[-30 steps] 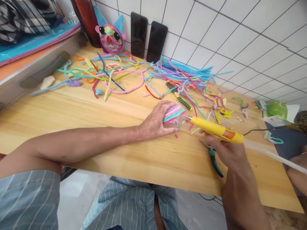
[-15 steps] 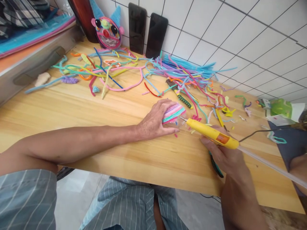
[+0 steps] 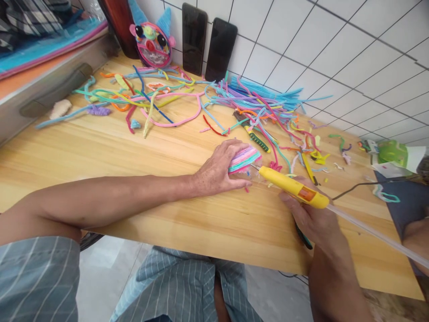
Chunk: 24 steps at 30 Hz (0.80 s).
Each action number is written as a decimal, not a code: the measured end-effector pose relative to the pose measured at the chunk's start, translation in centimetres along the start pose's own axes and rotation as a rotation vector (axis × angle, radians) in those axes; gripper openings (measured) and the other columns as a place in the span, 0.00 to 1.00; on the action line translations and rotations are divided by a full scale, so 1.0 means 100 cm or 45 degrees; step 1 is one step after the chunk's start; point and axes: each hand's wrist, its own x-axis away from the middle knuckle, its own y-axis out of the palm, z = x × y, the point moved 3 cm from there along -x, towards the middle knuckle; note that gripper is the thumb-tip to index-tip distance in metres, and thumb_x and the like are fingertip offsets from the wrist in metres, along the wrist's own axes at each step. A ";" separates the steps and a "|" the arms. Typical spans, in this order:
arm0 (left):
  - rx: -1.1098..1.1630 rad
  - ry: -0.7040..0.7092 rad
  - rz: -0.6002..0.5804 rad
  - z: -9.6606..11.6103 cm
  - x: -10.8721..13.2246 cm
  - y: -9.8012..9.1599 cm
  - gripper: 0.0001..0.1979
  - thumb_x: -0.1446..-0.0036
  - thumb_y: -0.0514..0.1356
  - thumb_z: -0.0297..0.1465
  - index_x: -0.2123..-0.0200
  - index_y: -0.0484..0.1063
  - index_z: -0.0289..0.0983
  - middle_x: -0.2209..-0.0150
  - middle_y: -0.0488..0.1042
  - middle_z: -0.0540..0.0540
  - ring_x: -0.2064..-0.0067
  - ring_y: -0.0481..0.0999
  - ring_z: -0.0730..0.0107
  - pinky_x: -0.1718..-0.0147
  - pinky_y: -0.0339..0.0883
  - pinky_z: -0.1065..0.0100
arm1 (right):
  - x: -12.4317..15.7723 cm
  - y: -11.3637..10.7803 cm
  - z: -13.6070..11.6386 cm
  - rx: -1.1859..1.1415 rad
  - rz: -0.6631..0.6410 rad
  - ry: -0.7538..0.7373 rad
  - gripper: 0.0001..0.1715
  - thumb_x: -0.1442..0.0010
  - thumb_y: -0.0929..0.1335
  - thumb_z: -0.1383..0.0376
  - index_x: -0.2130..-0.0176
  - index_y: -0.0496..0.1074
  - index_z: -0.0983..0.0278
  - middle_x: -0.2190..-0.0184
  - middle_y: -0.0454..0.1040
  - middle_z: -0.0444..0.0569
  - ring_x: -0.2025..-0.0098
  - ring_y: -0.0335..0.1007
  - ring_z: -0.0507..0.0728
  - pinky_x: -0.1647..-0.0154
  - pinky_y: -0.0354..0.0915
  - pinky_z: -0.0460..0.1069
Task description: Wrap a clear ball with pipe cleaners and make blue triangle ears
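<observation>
On the desk (image 3: 140, 152), the left hand (image 3: 217, 172) rests over a pipe-cleaner bundle (image 3: 244, 158). Just right of it, the right hand (image 3: 311, 214) holds a glue gun (image 3: 291, 187), nozzle touching the bundle. Loose pipe cleaners (image 3: 254, 100) lie behind, two phones (image 3: 208, 42) leaning against the wall farther back.

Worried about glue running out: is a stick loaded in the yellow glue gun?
Loaded. A long clear glue stick juts from the back of the glue gun held in the right hand.

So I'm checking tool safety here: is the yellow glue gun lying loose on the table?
No, the right hand grips the yellow glue gun, its tip aimed at the pipe-cleaner bundle under the left hand.
</observation>
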 end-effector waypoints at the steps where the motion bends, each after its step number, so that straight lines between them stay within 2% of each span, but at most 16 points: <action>1: 0.002 0.002 -0.003 0.000 0.000 0.000 0.47 0.42 0.76 0.47 0.27 0.61 0.40 0.31 0.68 0.30 0.27 0.67 0.40 0.27 0.64 0.38 | 0.000 0.000 0.000 0.011 0.002 -0.002 0.01 0.27 0.70 0.60 0.54 0.72 0.53 0.61 0.81 0.47 0.61 0.80 0.61 0.61 0.76 0.56; 11: 0.000 0.019 0.006 0.000 0.000 0.000 0.47 0.42 0.76 0.47 0.27 0.61 0.40 0.32 0.69 0.30 0.27 0.68 0.40 0.28 0.65 0.39 | -0.001 -0.001 -0.002 0.044 0.013 -0.013 0.02 0.27 0.70 0.60 0.56 0.72 0.53 0.62 0.81 0.46 0.62 0.80 0.61 0.62 0.76 0.55; 18: 0.006 -0.068 -0.038 0.002 -0.003 0.000 0.48 0.45 0.77 0.46 0.28 0.62 0.41 0.31 0.69 0.31 0.27 0.67 0.38 0.27 0.64 0.36 | -0.001 -0.002 -0.002 0.006 -0.049 0.113 0.06 0.28 0.70 0.56 0.59 0.71 0.52 0.65 0.80 0.47 0.65 0.79 0.63 0.64 0.75 0.57; 24: 0.016 -0.076 -0.044 0.003 -0.003 -0.001 0.48 0.45 0.77 0.45 0.28 0.62 0.41 0.31 0.69 0.31 0.27 0.67 0.38 0.26 0.62 0.36 | 0.000 -0.002 -0.001 0.041 -0.015 0.122 0.09 0.27 0.69 0.55 0.61 0.70 0.53 0.68 0.78 0.46 0.67 0.76 0.61 0.67 0.72 0.56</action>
